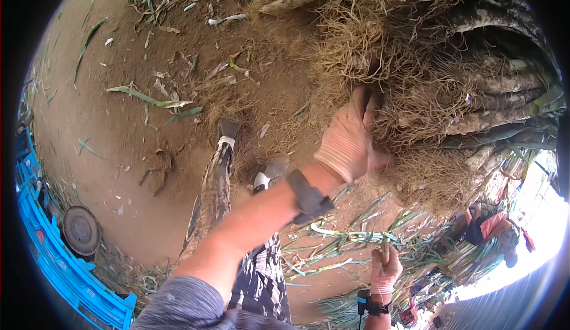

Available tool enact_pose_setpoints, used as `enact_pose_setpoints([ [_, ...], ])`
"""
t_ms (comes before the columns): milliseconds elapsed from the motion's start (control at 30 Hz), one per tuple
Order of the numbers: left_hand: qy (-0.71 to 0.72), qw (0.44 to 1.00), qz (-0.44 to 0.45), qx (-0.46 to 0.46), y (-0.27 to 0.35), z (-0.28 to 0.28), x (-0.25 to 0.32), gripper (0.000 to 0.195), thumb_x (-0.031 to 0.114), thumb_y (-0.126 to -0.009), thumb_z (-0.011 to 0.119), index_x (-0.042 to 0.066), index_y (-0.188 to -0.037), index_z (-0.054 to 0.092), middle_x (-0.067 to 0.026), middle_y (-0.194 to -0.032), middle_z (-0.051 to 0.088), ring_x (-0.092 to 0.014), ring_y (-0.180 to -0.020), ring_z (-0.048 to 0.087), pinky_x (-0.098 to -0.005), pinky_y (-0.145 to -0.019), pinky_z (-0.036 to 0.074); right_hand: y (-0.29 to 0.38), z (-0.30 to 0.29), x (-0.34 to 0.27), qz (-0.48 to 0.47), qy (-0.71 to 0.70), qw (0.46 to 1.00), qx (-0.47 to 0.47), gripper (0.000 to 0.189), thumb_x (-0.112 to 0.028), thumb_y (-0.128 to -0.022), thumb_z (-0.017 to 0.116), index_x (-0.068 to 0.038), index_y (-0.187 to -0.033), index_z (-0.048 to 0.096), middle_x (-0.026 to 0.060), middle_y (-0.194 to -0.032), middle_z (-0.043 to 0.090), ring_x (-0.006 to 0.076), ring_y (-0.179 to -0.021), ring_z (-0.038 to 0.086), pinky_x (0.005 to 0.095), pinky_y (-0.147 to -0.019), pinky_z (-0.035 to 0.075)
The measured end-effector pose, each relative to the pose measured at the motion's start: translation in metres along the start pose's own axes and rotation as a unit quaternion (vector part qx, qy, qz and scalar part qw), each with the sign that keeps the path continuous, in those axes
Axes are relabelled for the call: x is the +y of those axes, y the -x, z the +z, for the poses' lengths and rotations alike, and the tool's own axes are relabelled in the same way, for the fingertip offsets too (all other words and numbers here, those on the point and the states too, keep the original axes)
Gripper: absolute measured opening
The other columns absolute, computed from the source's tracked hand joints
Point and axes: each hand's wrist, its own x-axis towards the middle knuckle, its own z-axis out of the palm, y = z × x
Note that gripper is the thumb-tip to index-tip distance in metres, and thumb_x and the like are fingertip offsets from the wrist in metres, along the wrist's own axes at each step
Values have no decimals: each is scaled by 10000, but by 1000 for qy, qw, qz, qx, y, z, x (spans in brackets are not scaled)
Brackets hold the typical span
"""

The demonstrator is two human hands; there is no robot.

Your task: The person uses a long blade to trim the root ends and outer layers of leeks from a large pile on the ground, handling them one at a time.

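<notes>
My left hand (349,136), in a pale pink ribbed glove, reaches into a stacked pile of long onions, probably Welsh onions or leeks. Its dark fingertips press among the dry, tangled roots (418,102), which partly hide them; whether they grip a plant cannot be told. The pile's soil-stained pale stalks (490,123) run off to the right, root ends towards me. Lower right, my right hand (385,270), gloved alike, is closed around a thin, pale green stalk-like piece (386,243). Both wrists wear black straps.
Loose green leaves (352,236) and peelings litter the brown dirt ground (133,223). My feet (229,129) stand left of the pile. A blue truck (58,263) with a wheel (81,230) is at the far left. A crouching person (490,229) is at the lower right.
</notes>
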Motion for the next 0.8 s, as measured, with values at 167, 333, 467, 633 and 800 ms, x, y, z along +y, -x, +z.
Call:
enact_pose_setpoints([
  [167, -95, 994, 1, 59, -1, 20, -23, 537, 214, -717, 683, -5, -1167, 488, -176, -1064, 529, -318, -978, 551, -399, -840, 477, -11, -13, -13, 2, 39, 999, -12, 298, -87, -720, 729, -35, -995, 627, 155, -737, 632, 237, -633, 625, 311, -609, 491],
  [333, -177, 984, 26, 24, 13, 0, -25, 316, 111, -740, 635, 52, -1038, 549, -123, -884, 590, -317, -819, 608, -415, -658, 513, -18, -20, -12, -23, 61, 998, 6, 291, -93, -719, 728, -40, -986, 626, 155, -739, 626, 238, -625, 618, 313, -600, 484],
  [467, -164, 985, 41, 18, 31, 0, -32, 341, 151, -738, 647, 51, -1047, 545, -137, -905, 590, -338, -827, 601, -414, -667, 518, -13, -23, -11, -35, 55, 998, -1, 291, -96, -714, 731, -37, -979, 627, 147, -724, 619, 233, -614, 603, 306, -599, 479],
  [633, -55, 966, -139, -211, 17, 7, 10, 556, 333, -801, 661, 25, -1222, 469, -214, -1289, 464, -352, -1035, 576, -406, -819, 492, -1, -33, 9, 1, 39, 999, 6, 300, -99, -706, 735, -26, -978, 629, 133, -730, 622, 185, -613, 577, 298, -614, 477],
  [800, 186, 969, -9, -163, -10, 67, -41, 430, 212, -897, 564, 69, -1290, 467, -97, -1161, 603, -223, -908, 627, -308, -854, 484, -32, -39, -6, -4, 30, 999, -32, 270, -100, -719, 705, -15, -966, 632, 120, -701, 623, 158, -616, 581, 288, -613, 477],
])
